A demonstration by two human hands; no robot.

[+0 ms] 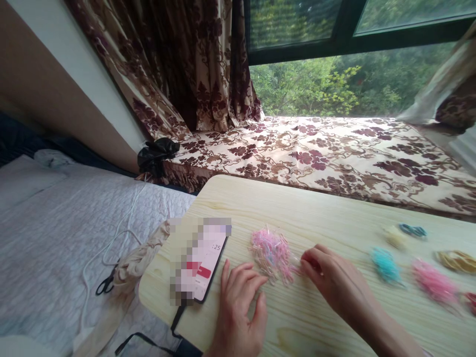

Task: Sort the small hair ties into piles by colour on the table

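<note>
A loose pile of small elastic bands (272, 252), mostly pink with some lilac and cream ones, lies on the light wooden table (238, 198). My left hand (241, 297) rests at the pile's near left side, fingers spread and holding nothing. At the right edge of the pile, my right hand (323, 267) is closed in a pinch; whatever is between its fingertips is too small to make out. Farther right lie separate heaps: turquoise bands (386, 264), pink bands (435, 281) and cream bands (396, 237).
Left of my left hand lies a phone (204, 272) with a dark cable. Blue bands (412, 230), tan bands (456, 260) and red bands (471, 300) lie at the right. A bed (74, 223) with black-handled scissors (106, 285) borders the table. Behind is a floral window seat (316, 153).
</note>
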